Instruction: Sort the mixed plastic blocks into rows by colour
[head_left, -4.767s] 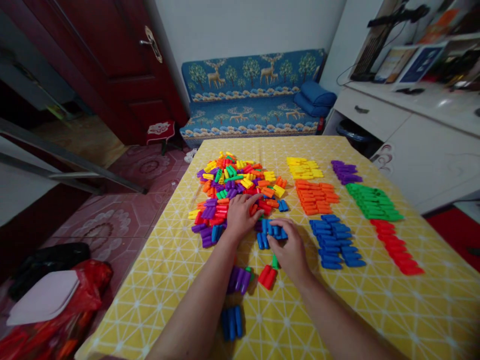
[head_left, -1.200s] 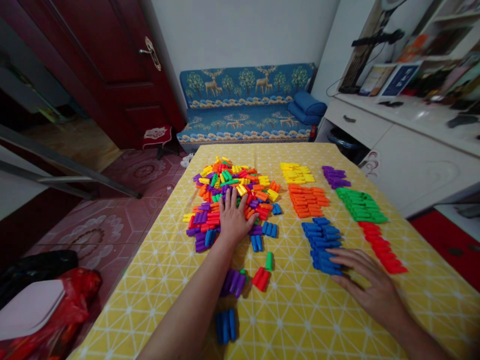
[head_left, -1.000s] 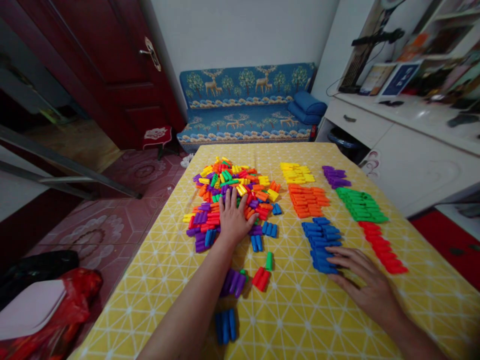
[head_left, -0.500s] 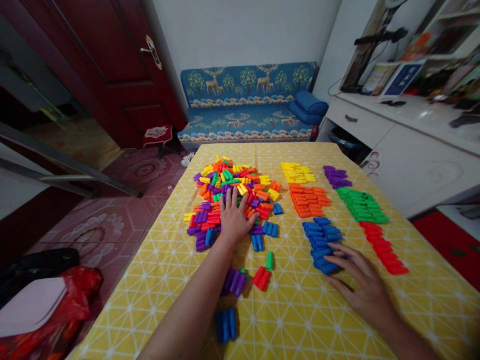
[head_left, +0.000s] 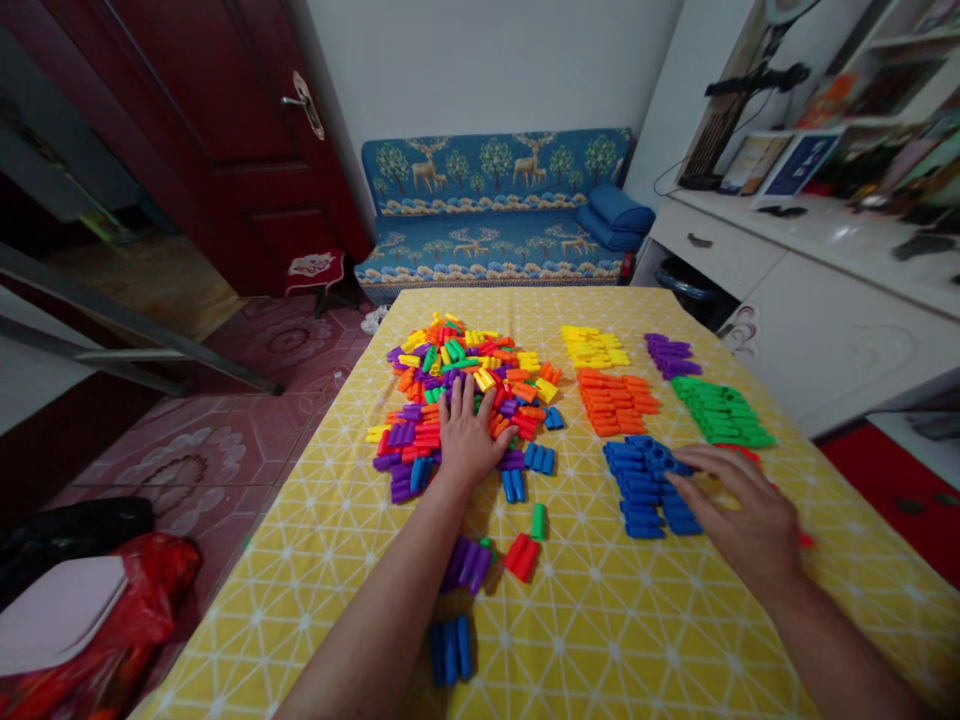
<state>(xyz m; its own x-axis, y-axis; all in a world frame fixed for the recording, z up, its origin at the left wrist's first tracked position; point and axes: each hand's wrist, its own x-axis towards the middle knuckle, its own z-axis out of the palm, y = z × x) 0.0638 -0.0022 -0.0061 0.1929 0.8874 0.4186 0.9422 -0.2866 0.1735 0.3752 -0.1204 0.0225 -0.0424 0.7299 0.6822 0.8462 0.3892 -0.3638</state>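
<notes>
My left hand (head_left: 470, 435) lies flat with spread fingers on the mixed pile of bullet-shaped plastic toy blocks (head_left: 420, 432), in red, orange, yellow, green, purple and blue. My right hand (head_left: 742, 510) pinches a blue toy block (head_left: 679, 466) between thumb and fingers at the upper right of the blue group (head_left: 641, 490). Beyond this group lie orange blocks (head_left: 615, 402) and yellow blocks (head_left: 594, 348). Green blocks (head_left: 720, 410) and purple blocks (head_left: 673, 356) are grouped farther right. My right hand hides most of the red row (head_left: 742, 455).
A yellow patterned cloth (head_left: 600, 620) covers the table. Near my left forearm are loose purple blocks (head_left: 469, 565), blue blocks (head_left: 451, 650), red blocks (head_left: 522, 556) and a green block (head_left: 538, 522). A blue sofa (head_left: 487, 240) stands behind the table, a white cabinet (head_left: 847, 330) on the right.
My right hand has moved up and right from the near end of the blue group and now grips a block. The near blue blocks sit more evenly. My left hand has stayed put.
</notes>
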